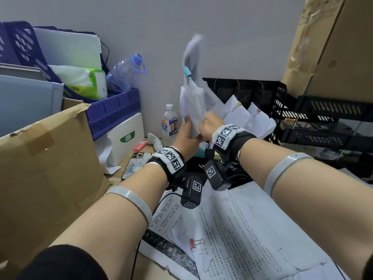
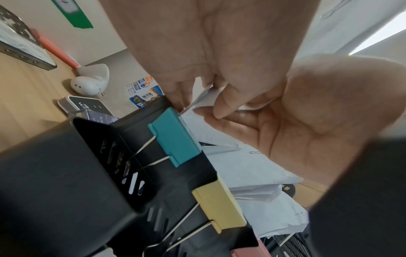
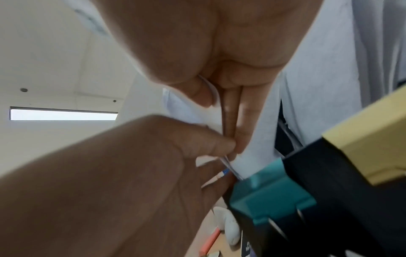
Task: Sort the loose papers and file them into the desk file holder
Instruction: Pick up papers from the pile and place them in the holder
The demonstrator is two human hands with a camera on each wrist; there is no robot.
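Note:
A bundle of white papers stands upright in the air in the head view, with a teal binder clip near its blurred top. My left hand and right hand both pinch its lower edge, side by side. In the left wrist view my left hand pinches the sheets. In the right wrist view my right hand has its thumb pressed on the paper. Directly below stands a black file holder holding bundles with a teal clip and a yellow clip.
Behind is a black mesh holder with clipped papers. Black stacked trays and a tall carton fill the right. On the left are a cardboard box, blue crate, phone and bottle. Printed sheets lie in front.

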